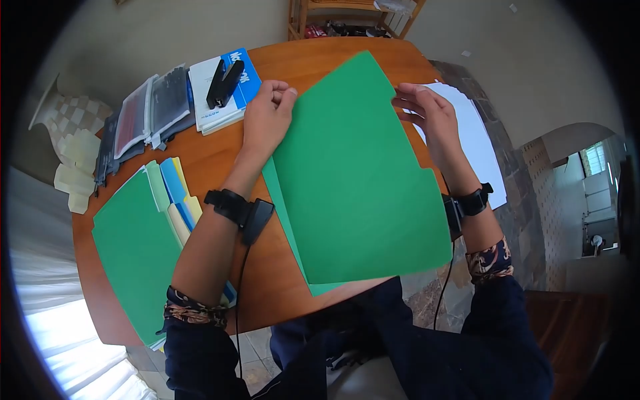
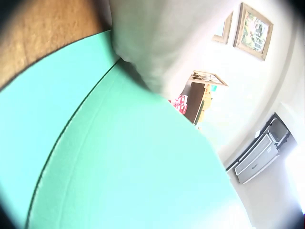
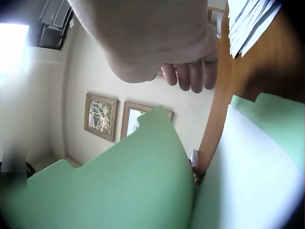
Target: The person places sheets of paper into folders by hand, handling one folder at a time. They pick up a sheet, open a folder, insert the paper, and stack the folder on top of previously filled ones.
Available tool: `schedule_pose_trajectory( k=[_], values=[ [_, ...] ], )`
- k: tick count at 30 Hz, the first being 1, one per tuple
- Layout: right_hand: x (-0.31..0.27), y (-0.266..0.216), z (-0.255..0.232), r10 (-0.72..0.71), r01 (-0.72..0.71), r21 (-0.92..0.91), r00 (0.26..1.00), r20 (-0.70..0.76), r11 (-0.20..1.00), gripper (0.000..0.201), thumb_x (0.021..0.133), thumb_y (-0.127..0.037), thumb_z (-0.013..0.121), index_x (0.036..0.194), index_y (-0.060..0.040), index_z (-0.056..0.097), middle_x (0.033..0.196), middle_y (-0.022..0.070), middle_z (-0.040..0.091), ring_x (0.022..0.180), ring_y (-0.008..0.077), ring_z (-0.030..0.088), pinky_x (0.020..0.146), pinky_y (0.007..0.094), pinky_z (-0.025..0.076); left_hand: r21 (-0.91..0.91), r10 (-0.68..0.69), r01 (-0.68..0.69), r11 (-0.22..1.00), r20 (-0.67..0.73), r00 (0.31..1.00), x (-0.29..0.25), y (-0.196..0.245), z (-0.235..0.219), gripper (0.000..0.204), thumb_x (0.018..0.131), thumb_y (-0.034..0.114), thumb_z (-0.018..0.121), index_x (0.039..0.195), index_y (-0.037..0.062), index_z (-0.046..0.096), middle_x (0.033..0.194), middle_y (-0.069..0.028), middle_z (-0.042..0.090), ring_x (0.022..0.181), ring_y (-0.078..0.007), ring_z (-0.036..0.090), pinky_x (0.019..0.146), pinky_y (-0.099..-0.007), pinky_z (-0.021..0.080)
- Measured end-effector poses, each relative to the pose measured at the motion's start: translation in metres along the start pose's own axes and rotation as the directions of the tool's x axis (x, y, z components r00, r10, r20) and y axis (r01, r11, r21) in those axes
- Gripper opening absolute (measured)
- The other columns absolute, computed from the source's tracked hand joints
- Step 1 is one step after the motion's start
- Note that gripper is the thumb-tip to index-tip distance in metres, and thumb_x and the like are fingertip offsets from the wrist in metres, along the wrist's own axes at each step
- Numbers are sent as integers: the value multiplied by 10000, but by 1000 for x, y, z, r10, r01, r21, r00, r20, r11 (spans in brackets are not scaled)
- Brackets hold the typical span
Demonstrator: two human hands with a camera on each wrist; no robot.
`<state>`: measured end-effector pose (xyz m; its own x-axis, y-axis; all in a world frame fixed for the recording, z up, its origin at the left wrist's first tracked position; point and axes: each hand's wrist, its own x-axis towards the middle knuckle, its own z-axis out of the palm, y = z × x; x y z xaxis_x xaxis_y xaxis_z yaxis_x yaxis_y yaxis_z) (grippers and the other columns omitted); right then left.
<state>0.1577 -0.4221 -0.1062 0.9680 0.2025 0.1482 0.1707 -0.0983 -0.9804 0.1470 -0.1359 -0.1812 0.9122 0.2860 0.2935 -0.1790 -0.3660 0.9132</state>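
A green file folder (image 1: 363, 180) stands tilted up over the wooden table in front of me, its two covers parted. My left hand (image 1: 270, 117) pinches the folder's upper left edge between thumb and fingers. In the left wrist view this hand looms blurred against the folder's fold line. Off the right edge, my right hand (image 1: 433, 117) holds nothing, its fingers loosely bent. From the right wrist, its fingers (image 3: 195, 76) show apart from the raised cover (image 3: 138, 176). A pale surface (image 3: 248, 148) lies between the covers.
White paper sheets (image 1: 460, 127) lie beyond my right hand. At left is another green folder (image 1: 133, 247) with coloured tabbed folders (image 1: 175, 190). A black stapler (image 1: 225, 83) sits on notebooks (image 1: 243, 63), beside zip pouches (image 1: 150, 107). Cables hang from both wrist cameras.
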Motion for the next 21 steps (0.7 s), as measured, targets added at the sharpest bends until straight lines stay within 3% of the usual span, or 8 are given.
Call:
schedule_pose_trajectory(
  k=[2,4,7,11,13,14,16,21],
  values=[
    [4,7,-11,113,-112,23,993,-41,993,327,1014,-254,510,1170,-15,670,1165,106,700,1093,204,664,895,337,522,148,-7,4,989,18,1000,-2,1,2,224,938,195,610,1062,11,642,833,-97,700,777,-201,673,736,-334,532],
    [6,21,-13,123,-124,-15,991,-48,992,330,997,-267,530,1151,-15,675,1148,112,702,1061,194,670,865,339,530,271,120,-141,952,93,988,-3,-3,3,234,874,117,672,1068,-9,634,915,-97,694,813,-191,679,779,-317,552],
    [11,42,-11,96,-76,-383,995,33,921,376,919,-298,639,1145,0,673,1053,115,725,937,213,692,764,324,540,318,253,-276,907,114,961,-3,-12,4,254,836,91,682,1077,22,639,981,-98,693,848,-210,680,792,-342,556],
    [17,47,4,32,37,-661,995,92,750,424,880,-331,685,1150,-5,673,1008,143,726,904,244,698,758,334,539,398,242,-267,877,113,964,-8,3,-2,241,818,78,686,1053,39,652,1023,-93,688,882,-199,679,785,-350,558],
    [20,37,12,84,17,-798,993,84,602,448,852,-378,712,1150,-44,683,953,137,722,871,262,696,751,363,539,511,172,-190,838,83,982,-5,14,-7,194,810,91,682,997,40,669,975,-89,698,873,-197,683,777,-338,553],
    [19,36,12,86,19,-792,992,90,610,448,852,-378,712,1150,-44,683,953,137,722,871,262,696,751,363,539,521,168,-186,833,82,982,-1,20,-11,194,810,91,682,997,40,669,975,-89,698,873,-197,683,777,-338,553],
    [19,40,17,90,24,-839,992,87,543,452,831,-402,730,1153,-87,690,894,93,721,828,266,691,735,386,536,661,-38,-83,746,167,985,9,31,-23,166,813,129,669,949,35,683,911,-93,706,830,-203,689,756,-341,550],
    [19,53,12,21,69,-809,995,101,583,402,819,-312,754,1167,-117,696,813,56,700,766,224,675,701,361,530,633,-133,1,774,161,978,21,38,-44,183,828,164,634,946,36,691,857,-78,709,734,-205,689,712,-334,546]
  ],
)
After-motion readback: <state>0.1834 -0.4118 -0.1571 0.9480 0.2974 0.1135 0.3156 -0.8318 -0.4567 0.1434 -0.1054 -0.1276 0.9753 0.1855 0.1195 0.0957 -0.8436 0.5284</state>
